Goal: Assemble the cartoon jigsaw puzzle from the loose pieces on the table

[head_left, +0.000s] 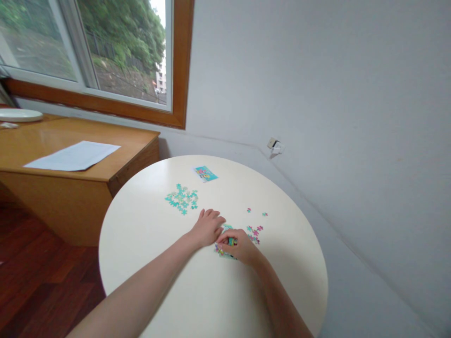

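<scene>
A partly assembled jigsaw puzzle (225, 253) lies on the round white table (148, 263), largely covered by my hands. My left hand (207, 228) rests at its left edge, palm down with the fingers spread. Over the puzzle, my right hand (241, 246) has thumb and fingers pinched together. Whatever is between those fingertips is too small and hidden to make out. Loose pink and teal puzzle pieces (255, 231) lie just right of the right hand. Beyond the left hand spreads a heap of teal puzzle pieces (182, 199).
A small colourful picture card (206, 173) lies near the table's far edge. Two single pieces sit apart at the right, one of them a pink piece (249, 210). Left stands a wooden desk (134, 141) with a paper sheet (73, 156). A wall socket (272, 142) is behind the table.
</scene>
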Demonstrator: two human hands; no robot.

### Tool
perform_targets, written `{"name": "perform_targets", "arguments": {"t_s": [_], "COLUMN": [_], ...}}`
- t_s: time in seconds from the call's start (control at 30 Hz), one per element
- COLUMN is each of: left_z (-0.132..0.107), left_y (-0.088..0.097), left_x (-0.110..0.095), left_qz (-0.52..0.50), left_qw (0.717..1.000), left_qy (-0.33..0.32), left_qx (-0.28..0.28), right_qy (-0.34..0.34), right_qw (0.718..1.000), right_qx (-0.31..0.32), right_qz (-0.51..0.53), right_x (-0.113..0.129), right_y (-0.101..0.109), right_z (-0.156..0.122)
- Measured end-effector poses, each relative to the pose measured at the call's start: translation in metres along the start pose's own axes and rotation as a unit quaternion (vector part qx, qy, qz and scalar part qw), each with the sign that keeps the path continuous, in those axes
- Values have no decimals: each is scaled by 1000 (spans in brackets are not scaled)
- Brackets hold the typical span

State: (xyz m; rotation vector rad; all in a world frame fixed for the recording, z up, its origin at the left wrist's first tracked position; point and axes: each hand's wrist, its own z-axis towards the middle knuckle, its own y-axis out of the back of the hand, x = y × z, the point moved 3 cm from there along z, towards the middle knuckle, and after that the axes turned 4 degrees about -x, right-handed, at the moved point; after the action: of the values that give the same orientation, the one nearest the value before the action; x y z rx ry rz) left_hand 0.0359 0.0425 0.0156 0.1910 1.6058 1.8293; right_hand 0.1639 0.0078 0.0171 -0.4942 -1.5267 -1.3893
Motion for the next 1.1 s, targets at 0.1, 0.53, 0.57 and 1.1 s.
{"name": "perform_targets", "arguments": {"t_s": [0.1,0.53,0.57,1.1], "left_z": [0,1,1,0], "left_y": [0,-3,-3,-1], "left_x": [0,2,2,0], "left_qz": [2,-1,-2,-5], "left_qw": [1000,1000,1000,1000], "left_qy": [-1,-4,-4,4], "left_qx": [-2,-8,-8,-2], "right_qy": [13,37,39,52], "right_qw": [1000,998,998,997], "right_qx": [-1,28,27,11], "right_qz": [-5,-42,-48,-53], "right_x": [-2,0,0,3], "right_y": [-2,-1,-2,-2], "right_z": [0,0,0,1]}}
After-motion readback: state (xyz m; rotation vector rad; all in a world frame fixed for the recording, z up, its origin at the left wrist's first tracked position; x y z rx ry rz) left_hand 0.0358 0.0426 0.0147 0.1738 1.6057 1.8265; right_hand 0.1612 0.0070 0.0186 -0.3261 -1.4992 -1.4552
